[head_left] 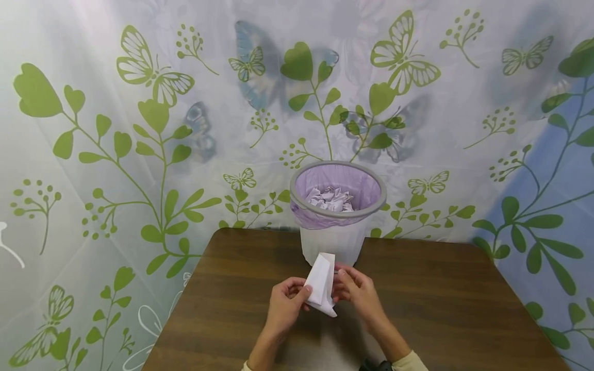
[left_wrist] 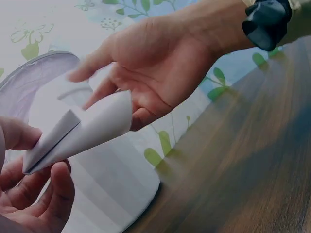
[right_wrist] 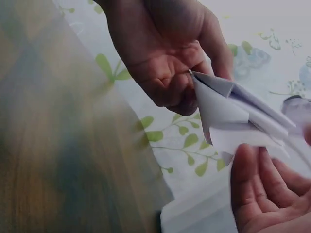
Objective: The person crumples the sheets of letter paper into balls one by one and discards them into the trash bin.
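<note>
Over the table, my left hand (head_left: 284, 306) pinches a folded sheet of white paper (head_left: 321, 283) at its left side, thumb on the near face. The paper has slanting layered folds, a pointed lower corner and loose flaps (right_wrist: 223, 109). My right hand (head_left: 359, 291) is at the paper's other side, with loosely bent fingers. In the left wrist view, the right thumb (left_wrist: 90, 68) stands off the paper, while the other fingers are partly hidden behind it. From the right wrist, the right fingertips (right_wrist: 245, 153) show right at the paper's lower edge.
Just beyond the hands stands a white bin (head_left: 331, 239) with a grey rim (head_left: 297, 193) and purple liner (head_left: 306, 219), holding crumpled paper (head_left: 331, 200). The dark wooden table (head_left: 441, 299) ends at a patterned curtain (head_left: 260, 129). A black band (left_wrist: 267, 24) is on the right wrist.
</note>
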### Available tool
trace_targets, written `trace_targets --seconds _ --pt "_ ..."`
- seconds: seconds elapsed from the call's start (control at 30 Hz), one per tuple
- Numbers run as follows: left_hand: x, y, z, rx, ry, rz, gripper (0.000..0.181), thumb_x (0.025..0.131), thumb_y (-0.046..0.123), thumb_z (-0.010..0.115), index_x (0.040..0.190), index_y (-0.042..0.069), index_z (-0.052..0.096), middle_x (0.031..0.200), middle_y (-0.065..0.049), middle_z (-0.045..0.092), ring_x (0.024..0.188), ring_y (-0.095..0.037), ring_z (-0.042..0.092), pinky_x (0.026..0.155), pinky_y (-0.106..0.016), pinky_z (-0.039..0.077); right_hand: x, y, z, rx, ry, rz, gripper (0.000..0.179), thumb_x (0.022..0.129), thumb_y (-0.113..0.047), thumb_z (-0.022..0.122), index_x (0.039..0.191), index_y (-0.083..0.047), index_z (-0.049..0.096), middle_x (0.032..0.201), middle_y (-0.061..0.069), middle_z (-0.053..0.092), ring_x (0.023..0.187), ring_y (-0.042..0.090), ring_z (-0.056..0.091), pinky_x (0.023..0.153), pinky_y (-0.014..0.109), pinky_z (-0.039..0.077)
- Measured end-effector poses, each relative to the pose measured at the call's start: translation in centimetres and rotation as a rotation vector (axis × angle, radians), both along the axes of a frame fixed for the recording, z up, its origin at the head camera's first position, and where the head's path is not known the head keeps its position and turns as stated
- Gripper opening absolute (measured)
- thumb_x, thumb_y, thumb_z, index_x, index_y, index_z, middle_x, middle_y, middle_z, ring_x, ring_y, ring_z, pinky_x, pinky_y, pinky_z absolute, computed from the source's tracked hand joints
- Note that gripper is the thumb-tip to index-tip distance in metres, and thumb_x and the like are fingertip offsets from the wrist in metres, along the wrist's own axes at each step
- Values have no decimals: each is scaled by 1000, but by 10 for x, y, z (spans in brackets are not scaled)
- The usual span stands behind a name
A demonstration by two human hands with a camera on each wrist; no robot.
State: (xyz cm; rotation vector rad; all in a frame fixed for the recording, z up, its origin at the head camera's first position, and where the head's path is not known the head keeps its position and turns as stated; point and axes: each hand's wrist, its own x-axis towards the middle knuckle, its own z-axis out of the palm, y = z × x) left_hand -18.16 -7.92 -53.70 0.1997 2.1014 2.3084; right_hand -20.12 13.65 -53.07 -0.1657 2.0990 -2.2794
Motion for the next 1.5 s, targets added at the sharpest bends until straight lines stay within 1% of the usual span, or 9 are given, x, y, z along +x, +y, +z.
trace_targets --seconds 0.13,0.4,0.6,0.77,0.93,1.07,1.3,1.4,1.5 --pt "1 3 1 -44 15 52 20 98 6 79 111 -8 74 93 -17 76 70 -12 70 62 -28 64 0 -3 -3 104 30 32 37 103 -12 76 134 7 67 112 18 78 91 16 76 78 29 65" --pt "0 4 2 -154 29 22 14 94 6 81 102 -3 75 85 -13 74 68 -11 67 60 -23 60 1 -6 -4 134 97 24 28 98 -2 78 124 5 72 106 21 77 86 14 72 74 25 59" --pt "-2 5 3 -109 120 63 16 95 0 77 111 -1 76 94 -19 76 76 -9 71 69 -20 58 1 -7 -3 170 115 29 26 98 1 76 123 4 73 107 21 77 89 15 73 79 24 59" --pt "-2 7 1 -94 122 82 13 92 -6 73 104 0 75 88 -19 72 67 -9 67 58 -31 62 3 -7 -2 145 192 93 25 98 5 73 122 4 75 114 24 78 90 14 77 75 27 63" --pt "0 9 0 -41 55 10 12 94 -8 66 103 -3 72 86 -13 65 55 -13 65 52 -67 59 2 -5 -4 152 365 133 21 95 13 69 101 -3 81 107 21 80 94 12 77 78 26 63" --pt "1 6 0 12 -4 -90 15 102 3 65 109 -9 71 86 -6 69 57 -15 69 54 -53 65 0 -1 -5 173 425 132 31 93 17 68 91 -10 84 105 17 80 100 13 76 84 24 62" --pt "-1 1 1 -9 -72 -245 29 104 10 71 115 -16 73 86 -4 76 66 -11 71 58 -27 63 1 3 -7 161 341 192 15 97 7 73 96 -5 82 111 28 77 100 14 77 81 28 64" --pt "-1 1 1 -21 -67 -221 28 103 10 73 116 -15 73 91 -7 78 72 -10 71 62 -24 62 2 3 -6 110 236 187 12 104 -1 71 112 1 79 117 22 78 103 13 76 81 27 64" --pt "-1 4 2 -20 -51 -113 26 103 11 74 116 -13 74 96 -11 79 79 -10 72 68 -24 63 2 3 -4 -6 130 153 28 110 -11 64 130 9 70 116 10 79 100 13 76 78 28 65"
